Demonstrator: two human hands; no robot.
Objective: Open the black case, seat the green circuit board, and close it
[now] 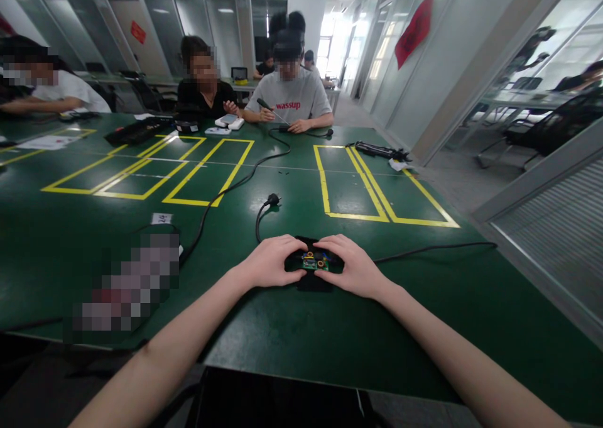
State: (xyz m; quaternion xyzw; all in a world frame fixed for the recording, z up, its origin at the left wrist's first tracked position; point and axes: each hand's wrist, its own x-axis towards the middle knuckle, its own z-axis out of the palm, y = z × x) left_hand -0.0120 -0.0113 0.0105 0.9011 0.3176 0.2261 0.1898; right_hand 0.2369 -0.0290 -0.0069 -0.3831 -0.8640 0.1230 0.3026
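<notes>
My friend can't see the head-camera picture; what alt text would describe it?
The camera wearer's bare left hand and right hand hold a small exposed green circuit board at a green table. A black plug lies just beyond, yellow tape outlines mark the table, and across it another person holds a slim tool.

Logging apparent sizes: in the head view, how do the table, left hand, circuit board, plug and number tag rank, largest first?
1. Table
2. Left hand
3. Circuit board, visible part
4. Plug and number tag: too alike to rank
</notes>
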